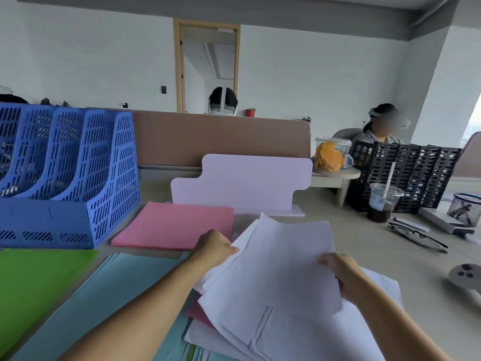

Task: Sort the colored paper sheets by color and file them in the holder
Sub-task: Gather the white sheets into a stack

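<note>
I am stretching both arms forward. My left hand [216,247] is pinching the left edge of the pale sheets [283,259], and my right hand [338,272] is gripping the right edge. The sheets are sitting just in front of the pink pile [177,225], to the right of the blue holder [65,178].

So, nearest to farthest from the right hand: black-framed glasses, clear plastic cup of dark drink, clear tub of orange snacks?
1. Black-framed glasses, just right of the right hand.
2. Clear plastic cup of dark drink, behind the glasses.
3. Clear tub of orange snacks, farthest back, next desk.
</note>
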Tool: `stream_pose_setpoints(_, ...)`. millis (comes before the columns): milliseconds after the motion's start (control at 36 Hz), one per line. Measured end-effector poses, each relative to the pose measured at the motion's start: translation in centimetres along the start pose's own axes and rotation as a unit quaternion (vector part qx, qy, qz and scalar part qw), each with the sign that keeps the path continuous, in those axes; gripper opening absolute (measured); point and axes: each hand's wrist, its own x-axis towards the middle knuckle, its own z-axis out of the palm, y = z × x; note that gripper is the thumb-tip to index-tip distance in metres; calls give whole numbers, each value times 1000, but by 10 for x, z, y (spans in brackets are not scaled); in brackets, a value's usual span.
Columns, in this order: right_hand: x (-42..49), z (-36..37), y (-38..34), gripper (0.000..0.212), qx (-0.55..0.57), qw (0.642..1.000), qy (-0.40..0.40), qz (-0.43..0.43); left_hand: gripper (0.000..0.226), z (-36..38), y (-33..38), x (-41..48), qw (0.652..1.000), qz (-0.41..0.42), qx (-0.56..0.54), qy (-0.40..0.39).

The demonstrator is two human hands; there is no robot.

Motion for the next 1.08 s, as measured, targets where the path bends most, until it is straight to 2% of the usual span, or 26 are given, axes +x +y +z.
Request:
stream_pose_setpoints(56,0,-1,1,17,-1,1000,-1,-2,53,0,0,-2,997,22,-24,63)
stream_pose_setpoints(139,-3,-2,1,11,-13,1000,4,-3,50,-11,-8,-2,990,-2,-93,110)
stream_pose_setpoints(222,-3,0,-2,9,-12,1000,3,-16,28,-25,-30,0,978,-52,-163,116)
stream_pose_setpoints(278,-7,6,-3,13,-5,999,-7,-45,27,-33,-43,-3,971,-92,-208,77)
stream_pose_setpoints(389,-24,33,-7,18,-15,992,-57,-111,23,-37,-47,-20,952,-148,-257,-70)
stream_pose_setpoints(500,-44,69,-8,15,-71,983,-115,-121,39,-34,-49,-23,928,-145,-324,-114)
stream_pose_setpoints(583,-57,83,-7,17,-133,969,-150,-144,35,-35,-54,-20,959,-111,-237,-110)
stream_pose_setpoints(639,-62,80,-10,24,-203,953,-130,-185,26,-37,-56,-20,967,-93,-215,-105)
stream_pose_setpoints(722,-58,64,-6,29,-364,894,-9,-262,23,-41,-59,-20,962,-84,-231,-119)
stream_pose_setpoints(778,-55,56,2,53,-446,867,54,-217,25,-42,-61,-20,958,-88,-236,-135)
stream_pose_setpoints(806,-55,55,6,66,-462,867,47,-180,25,-42,-61,-21,956,-92,-238,-142)
stream_pose_setpoints(861,-56,58,13,77,-460,879,-9,-127,24,-41,-60,-22,954,-97,-239,-155)
stream_pose_setpoints(972,-57,79,14,74,-438,886,-59,-139,26,-38,-56,-25,950,-95,-246,-170)
stream_pose_setpoints(1028,-58,92,6,69,-360,916,-84,-158,25,-37,-56,-26,953,-96,-235,-163)
stream_pose_setpoints(1083,-61,101,-5,65,-222,950,-122,-182,25,-36,-57,-27,955,-97,-236,-150)
